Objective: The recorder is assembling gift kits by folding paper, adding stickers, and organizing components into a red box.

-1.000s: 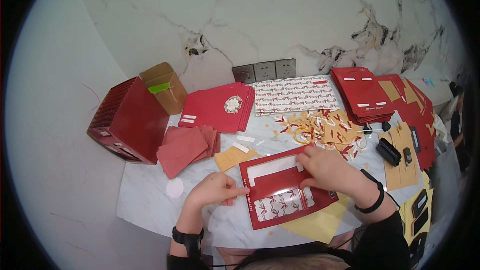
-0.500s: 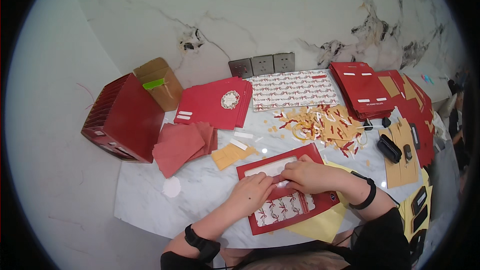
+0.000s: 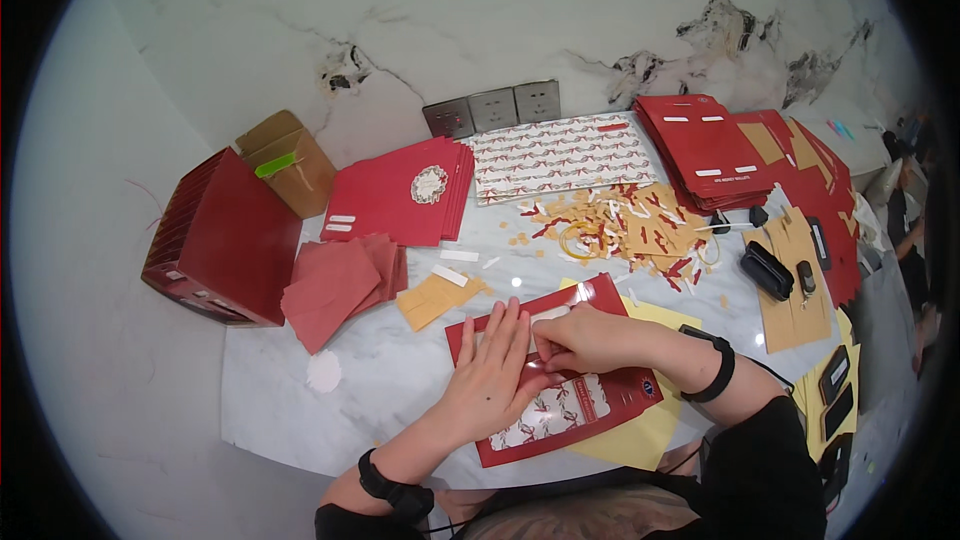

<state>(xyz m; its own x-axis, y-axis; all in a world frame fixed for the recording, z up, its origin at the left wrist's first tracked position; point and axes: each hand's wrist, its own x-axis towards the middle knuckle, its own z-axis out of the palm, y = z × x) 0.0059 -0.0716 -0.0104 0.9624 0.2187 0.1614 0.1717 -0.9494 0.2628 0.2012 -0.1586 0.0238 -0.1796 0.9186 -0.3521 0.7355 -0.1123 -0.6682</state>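
Observation:
A glossy red card sheet (image 3: 632, 380) with pale cut-out areas and a ribbon-patterned panel (image 3: 550, 412) lies slightly turned in front of me. My left hand (image 3: 488, 372) rests flat on its left half, fingers stretched out and pointing away. Just to the right, my right hand (image 3: 585, 340) has its fingers curled and pressed together at the sheet's middle. Whatever is between those fingertips is hidden. Part of a yellow paper sheet (image 3: 640, 430) shows under the card's right side.
At left stand a red slotted box (image 3: 235, 240) and a brown carton (image 3: 300, 175). Red sheets (image 3: 385, 190), patterned sheets (image 3: 560, 155) and red folders (image 3: 700, 145) line the wall. Tan and red scraps (image 3: 640, 230) lie heaped beyond the card; a black pouch (image 3: 767, 271) is at right.
My left hand has gone from bent fingers at the card's middle to lying flat with fingers extended. My right hand stays by the middle, its fingers more curled. The whole view has shifted slightly.

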